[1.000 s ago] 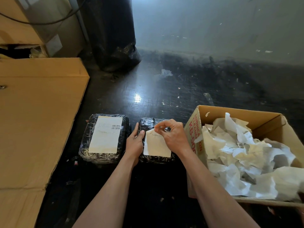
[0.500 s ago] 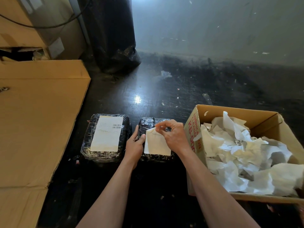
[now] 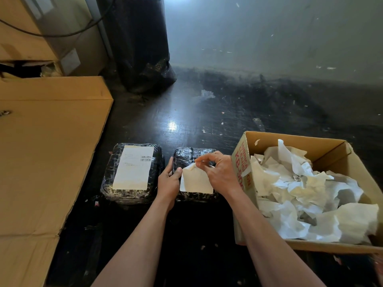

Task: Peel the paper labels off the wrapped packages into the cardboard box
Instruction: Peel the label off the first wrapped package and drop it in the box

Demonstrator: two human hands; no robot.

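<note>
Two black plastic-wrapped packages lie side by side on the dark floor. The left package (image 3: 107, 179) carries a flat white label (image 3: 133, 167) with a barcode. On the right package (image 3: 191, 155) a white label (image 3: 195, 182) is lifted at its top edge. My right hand (image 3: 217, 172) pinches that top edge between thumb and fingers. My left hand (image 3: 168, 180) presses against the right package's left side, holding it. An open cardboard box (image 3: 294, 141) with red print stands to the right, filled with crumpled white paper (image 3: 306, 195).
A large flat sheet of cardboard (image 3: 43, 154) covers the floor on the left. A black plastic bag (image 3: 138, 42) stands at the back, next to stacked boxes (image 3: 24, 38) with a cable across them. Small paper scraps (image 3: 207, 94) dot the floor.
My right hand has peeled the label's top edge further down and toward me, so more black wrap shows above it. The left hand stays against the package.
</note>
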